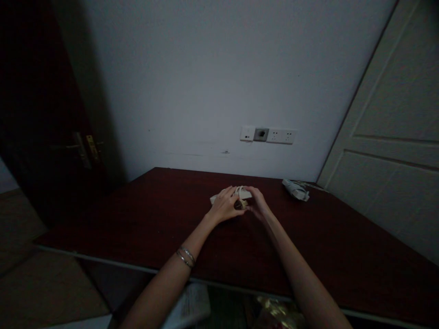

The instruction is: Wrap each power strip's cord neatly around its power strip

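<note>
A white power strip (245,194), with its white cord looped around it, is between my two hands above the dark red table. My left hand (224,205) lies over its left part, fingers across the top and thumb pointing right. My right hand (258,204) grips its right end, fingers curled round it. Close to both thumbs, a small yellowish piece (243,204) shows, too dim to name. Part of the strip and cord is hidden behind my fingers. A silvery bracelet (185,257) circles my left wrist.
On the dark red table (137,214), a second white bundle wound with cord (295,189) lies at the back right. Wall sockets (281,135) sit above the back edge. A pale door (394,137) stands right, a dark door (41,114) left. Below the front edge are a white package (192,304) and golden wrapping (276,310).
</note>
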Available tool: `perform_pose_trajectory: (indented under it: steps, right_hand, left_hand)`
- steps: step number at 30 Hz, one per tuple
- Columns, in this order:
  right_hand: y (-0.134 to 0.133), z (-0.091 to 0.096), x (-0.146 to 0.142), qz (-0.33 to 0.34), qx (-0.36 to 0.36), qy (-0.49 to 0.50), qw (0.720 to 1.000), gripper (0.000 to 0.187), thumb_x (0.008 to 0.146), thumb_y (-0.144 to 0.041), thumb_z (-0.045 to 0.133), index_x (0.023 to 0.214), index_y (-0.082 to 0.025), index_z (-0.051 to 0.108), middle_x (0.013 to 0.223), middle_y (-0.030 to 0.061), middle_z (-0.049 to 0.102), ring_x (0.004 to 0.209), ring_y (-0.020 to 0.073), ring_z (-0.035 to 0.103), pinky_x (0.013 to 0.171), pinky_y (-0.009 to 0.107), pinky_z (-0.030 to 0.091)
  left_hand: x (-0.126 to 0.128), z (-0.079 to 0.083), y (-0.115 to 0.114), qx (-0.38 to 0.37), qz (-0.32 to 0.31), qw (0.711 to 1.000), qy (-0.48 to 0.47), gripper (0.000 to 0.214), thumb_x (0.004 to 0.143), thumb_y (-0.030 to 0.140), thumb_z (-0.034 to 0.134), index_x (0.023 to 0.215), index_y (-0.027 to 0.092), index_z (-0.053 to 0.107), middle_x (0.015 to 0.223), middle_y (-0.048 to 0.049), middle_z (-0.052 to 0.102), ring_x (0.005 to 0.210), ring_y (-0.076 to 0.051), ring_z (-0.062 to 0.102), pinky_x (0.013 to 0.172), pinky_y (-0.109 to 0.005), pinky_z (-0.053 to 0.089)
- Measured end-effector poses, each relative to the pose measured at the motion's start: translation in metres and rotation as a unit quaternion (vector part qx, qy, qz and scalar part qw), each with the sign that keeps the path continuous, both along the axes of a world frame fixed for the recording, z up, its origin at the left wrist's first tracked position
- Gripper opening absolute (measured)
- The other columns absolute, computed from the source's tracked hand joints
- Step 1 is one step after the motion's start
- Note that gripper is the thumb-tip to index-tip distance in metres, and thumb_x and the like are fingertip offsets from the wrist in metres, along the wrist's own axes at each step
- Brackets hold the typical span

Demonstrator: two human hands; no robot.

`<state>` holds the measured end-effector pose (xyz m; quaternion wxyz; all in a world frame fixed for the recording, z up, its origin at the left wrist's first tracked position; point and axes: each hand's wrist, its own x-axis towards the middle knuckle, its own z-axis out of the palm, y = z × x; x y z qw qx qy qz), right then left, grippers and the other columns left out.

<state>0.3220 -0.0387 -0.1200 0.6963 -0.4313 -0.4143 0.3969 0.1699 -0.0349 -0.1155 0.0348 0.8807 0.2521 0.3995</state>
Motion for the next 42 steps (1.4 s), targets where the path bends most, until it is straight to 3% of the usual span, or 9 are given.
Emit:
perform_pose_trajectory:
  steps: [5,13,19,25,29,32,36,39,42]
  right_hand:
    - [0.000,0.003,0.000,-0.032,-0.030,-0.022,0.999,0.031,0.063,-0.045,0.067,0.075,-0.019,0.054,0.067,-0.0012,0.059,0.057,0.0134,0.055,0.042,0.021,0.039]
    - [0.003,0.009,0.003,-0.066,0.044,-0.103,0.991,0.033,0.061,-0.048,0.070,0.077,-0.021,0.060,0.072,-0.0008,0.060,0.067,0.0147,0.054,0.057,0.023,0.044]
    - [-0.011,0.020,0.000,0.048,0.064,-0.145,0.986,0.035,0.065,-0.042,0.067,0.095,-0.025,0.066,0.091,0.0011,0.064,0.077,0.0176,0.058,0.057,0.025,0.048]
    - [-0.015,0.015,0.006,0.176,0.072,-0.135,0.972,0.061,0.060,-0.026,0.072,0.118,-0.033,0.054,0.108,0.0009,0.060,0.091,0.0202,0.059,0.071,0.034,0.053]
    - [-0.008,0.011,0.012,0.144,0.117,-0.212,0.959,0.057,0.060,-0.029,0.072,0.115,-0.033,0.059,0.117,0.0033,0.058,0.107,0.0248,0.053,0.085,0.042,0.049]
    - [-0.002,0.007,0.013,0.079,0.168,-0.297,0.937,0.053,0.056,-0.029,0.075,0.108,-0.031,0.064,0.124,0.0041,0.053,0.121,0.0265,0.042,0.101,0.044,0.035]
    - [0.005,-0.003,0.011,0.002,0.169,-0.335,0.927,0.045,0.053,-0.033,0.077,0.096,-0.026,0.070,0.131,0.0069,0.042,0.127,0.0279,0.036,0.105,0.043,0.029]
    - [0.010,-0.009,0.012,-0.018,0.170,-0.332,0.928,0.037,0.056,-0.038,0.076,0.090,-0.026,0.071,0.127,0.0073,0.045,0.123,0.0275,0.040,0.105,0.043,0.029]
    - [0.013,-0.012,0.014,-0.025,0.162,-0.292,0.942,0.036,0.055,-0.038,0.078,0.088,-0.024,0.072,0.122,0.0080,0.049,0.118,0.0278,0.045,0.101,0.044,0.034]
  left_hand:
    - [0.001,0.002,-0.002,0.014,-0.005,1.000,-0.005,0.035,0.076,0.041,0.062,0.101,0.017,0.061,0.127,-0.0174,0.053,0.121,-0.030,0.047,0.101,-0.043,0.037]
    - [-0.002,0.001,0.005,-0.077,-0.067,0.992,-0.070,0.040,0.072,0.037,0.068,0.107,0.020,0.061,0.131,-0.0126,0.052,0.124,-0.025,0.046,0.106,-0.040,0.032]
    - [-0.011,0.009,0.004,-0.183,-0.062,0.966,-0.169,0.051,0.066,0.035,0.072,0.113,0.020,0.058,0.130,-0.0116,0.053,0.124,-0.026,0.046,0.108,-0.039,0.028]
    - [-0.017,0.013,0.007,-0.226,-0.034,0.956,-0.185,0.045,0.062,0.033,0.076,0.100,0.021,0.054,0.116,-0.0121,0.062,0.110,-0.027,0.057,0.094,-0.035,0.040]
    - [-0.015,0.014,0.010,-0.256,-0.032,0.942,-0.215,0.055,0.058,0.032,0.079,0.101,0.022,0.047,0.108,-0.0119,0.065,0.102,-0.026,0.060,0.089,-0.036,0.042]
    - [-0.009,0.012,0.012,-0.275,-0.012,0.926,-0.258,0.059,0.054,0.031,0.081,0.100,0.023,0.044,0.109,-0.0113,0.065,0.104,-0.027,0.058,0.093,-0.039,0.038]
    - [0.000,0.003,0.015,-0.286,-0.001,0.917,-0.279,0.064,0.052,0.028,0.082,0.103,0.023,0.044,0.114,-0.0106,0.063,0.109,-0.026,0.056,0.097,-0.040,0.036]
    - [0.002,-0.002,0.021,-0.300,-0.043,0.913,-0.273,0.065,0.054,0.027,0.081,0.107,0.021,0.045,0.119,-0.0126,0.060,0.112,-0.025,0.054,0.098,-0.039,0.036]
    - [-0.004,0.003,0.031,-0.366,-0.128,0.881,-0.270,0.060,0.059,0.025,0.078,0.109,0.017,0.047,0.124,-0.0168,0.055,0.114,-0.024,0.053,0.096,-0.037,0.039]
